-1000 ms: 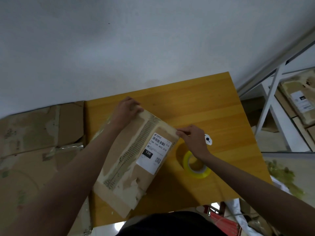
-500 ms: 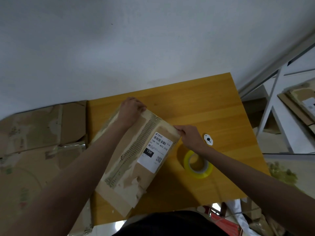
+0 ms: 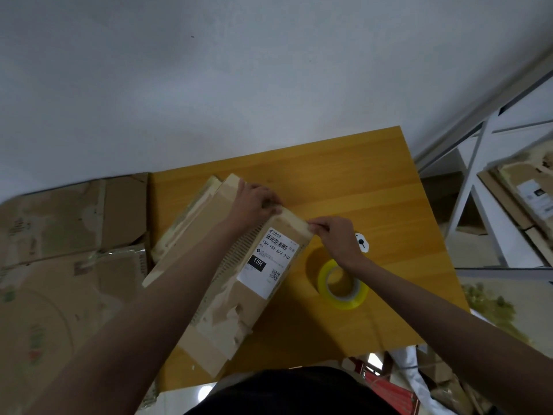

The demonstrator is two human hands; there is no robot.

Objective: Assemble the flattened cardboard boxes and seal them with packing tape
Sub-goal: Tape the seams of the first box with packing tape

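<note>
- The left hand [image 3: 254, 202] curls its fingers over the far end of the worn brown cardboard box with the white shipping label [image 3: 236, 265], gripping the top edge.
- Just beside it, the right hand [image 3: 335, 238] pinches the corner of the same far end between thumb and fingertips.
- The box lies on the orange wooden table [image 3: 359, 181], apparently partly opened out; the step looks like squaring it up.
- Near the right wrist sits the yellow-cored roll of clear packing tape [image 3: 342, 284], untouched.
- Next, likely: fold the end flaps shut, then reach for the tape.
- Left of the left arm lie flattened brown cardboard sheets [image 3: 68, 250].
</note>
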